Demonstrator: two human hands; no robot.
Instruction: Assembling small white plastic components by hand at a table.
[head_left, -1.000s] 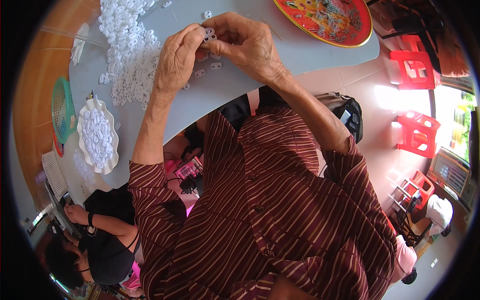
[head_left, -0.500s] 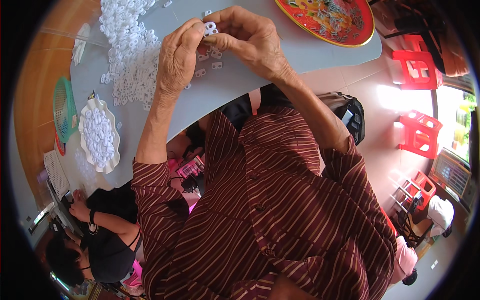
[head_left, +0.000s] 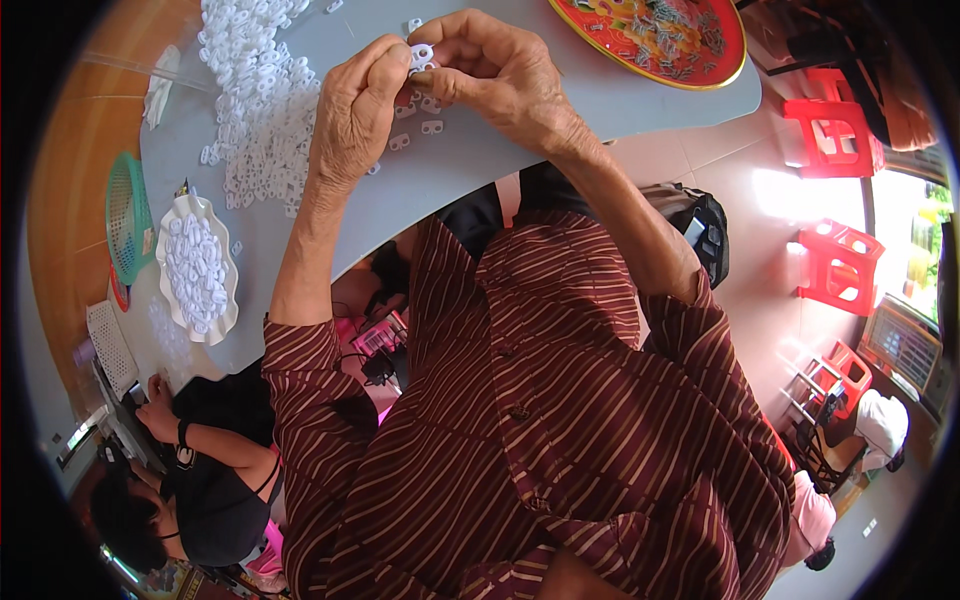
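Observation:
Between the fingertips of both hands is a small white plastic piece with round holes (head_left: 421,55). My left hand (head_left: 357,110) pinches its left side, and my right hand (head_left: 500,85) grips it between thumb and fingers from the right. The fingers cover part of the piece. Just below the hands, several similar loose white pieces (head_left: 431,127) lie on the grey table (head_left: 480,165). A large heap of white plastic pieces (head_left: 262,110) spreads to the left of my left hand.
At the far right a red tray with a gold rim (head_left: 690,85) holds many small metal parts. A scalloped white dish (head_left: 232,280) full of white pieces stands at the left, beside a green basket (head_left: 128,215). Another person (head_left: 215,500) sits at the lower left; red stools (head_left: 840,265) stand on the right.
The white piece has tilted slightly between my fingers, so its lower part is more covered. Both hands stay in nearly the same place.

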